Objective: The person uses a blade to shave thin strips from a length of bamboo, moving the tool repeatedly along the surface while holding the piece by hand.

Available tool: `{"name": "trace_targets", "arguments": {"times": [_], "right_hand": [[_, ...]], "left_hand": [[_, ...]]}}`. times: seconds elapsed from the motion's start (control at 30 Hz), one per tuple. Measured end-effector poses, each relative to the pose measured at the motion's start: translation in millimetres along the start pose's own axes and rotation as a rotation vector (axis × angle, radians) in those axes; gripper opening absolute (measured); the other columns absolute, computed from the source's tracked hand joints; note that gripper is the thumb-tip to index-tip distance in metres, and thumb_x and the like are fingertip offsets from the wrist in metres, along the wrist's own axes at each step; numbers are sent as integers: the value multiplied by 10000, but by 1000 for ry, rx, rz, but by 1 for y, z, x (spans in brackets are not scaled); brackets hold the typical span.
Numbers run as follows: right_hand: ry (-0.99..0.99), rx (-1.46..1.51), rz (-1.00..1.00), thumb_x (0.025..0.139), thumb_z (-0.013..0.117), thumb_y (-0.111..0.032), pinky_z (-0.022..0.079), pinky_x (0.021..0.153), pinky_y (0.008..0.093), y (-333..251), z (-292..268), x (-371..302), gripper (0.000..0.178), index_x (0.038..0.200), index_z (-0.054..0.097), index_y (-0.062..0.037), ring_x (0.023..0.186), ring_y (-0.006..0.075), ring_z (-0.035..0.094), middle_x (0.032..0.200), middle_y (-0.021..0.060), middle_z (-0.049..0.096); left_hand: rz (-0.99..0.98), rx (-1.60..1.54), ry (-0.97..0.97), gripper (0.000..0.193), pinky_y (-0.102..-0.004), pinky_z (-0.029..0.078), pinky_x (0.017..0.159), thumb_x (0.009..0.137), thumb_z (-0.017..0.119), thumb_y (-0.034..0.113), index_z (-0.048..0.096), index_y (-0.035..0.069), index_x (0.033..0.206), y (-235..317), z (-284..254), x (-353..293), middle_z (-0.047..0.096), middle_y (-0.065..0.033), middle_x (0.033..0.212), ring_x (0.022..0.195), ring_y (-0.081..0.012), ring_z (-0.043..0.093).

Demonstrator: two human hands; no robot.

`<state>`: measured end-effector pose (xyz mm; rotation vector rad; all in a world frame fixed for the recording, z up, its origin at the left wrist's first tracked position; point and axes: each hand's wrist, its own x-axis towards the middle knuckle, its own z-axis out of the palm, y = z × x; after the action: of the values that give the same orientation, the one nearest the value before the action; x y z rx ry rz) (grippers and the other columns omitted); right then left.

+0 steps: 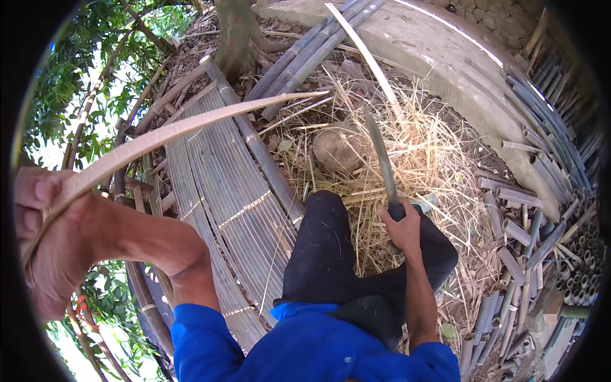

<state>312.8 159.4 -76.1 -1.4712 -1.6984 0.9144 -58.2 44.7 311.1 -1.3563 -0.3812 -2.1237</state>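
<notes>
My left hand, raised at the far left, is closed round one end of a long pale bamboo strip. The strip bows up and to the right, its thin tip ending above the straw. In my right hand, over my right knee, is the dark handle of a long knife. Its blade points up and away from me, apart from the strip. Just left of the blade, a rounded brown block sits among pale shavings. My fingertips on the strip are partly hidden.
A slatted bamboo bench runs along my left side. Bamboo poles lie beyond, near a tree trunk. Another pale strip leans over the shavings. Cut bamboo pieces are piled at right beside a concrete ledge.
</notes>
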Motion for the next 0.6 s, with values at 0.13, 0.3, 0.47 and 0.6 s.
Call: {"name": "trace_targets", "arguments": {"times": [0.13, 0.3, 0.47, 0.6], "right_hand": [[-109, 67, 38, 790, 846, -259, 485, 635, 347, -46, 39, -22, 410, 999, 631, 21, 658, 162, 527, 717, 75, 590], [-70, 70, 29, 794, 837, -244, 493, 640, 357, -68, 12, -50, 403, 1012, 626, 20, 664, 168, 543, 734, 90, 603], [-89, 20, -120, 839, 798, -165, 461, 626, 303, -109, 2, -87, 302, 999, 605, 2, 664, 118, 502, 724, 37, 574], [-185, 93, -156, 888, 749, -140, 440, 604, 303, -151, 0, -134, 280, 1072, 586, -7, 644, 116, 474, 698, 20, 526]], "left_hand": [[-16, -228, -333, 391, -410, 433, 391, 956, 420, 311, 579, -40, 893, 22, -72, 27, 477, -140, 538, 447, -314, 500], [27, 286, -30, 196, -287, 390, 460, 852, 494, 241, 464, 74, 756, 54, 8, -5, 329, -52, 543, 496, -182, 448], [-236, -359, -129, 141, -258, 331, 475, 890, 485, 131, 438, 87, 765, 133, -56, 55, 308, -6, 619, 545, -132, 402], [-161, -108, -96, 155, -235, 286, 448, 896, 492, 125, 444, 120, 749, 206, -108, 66, 358, 14, 648, 558, -86, 396]]}}
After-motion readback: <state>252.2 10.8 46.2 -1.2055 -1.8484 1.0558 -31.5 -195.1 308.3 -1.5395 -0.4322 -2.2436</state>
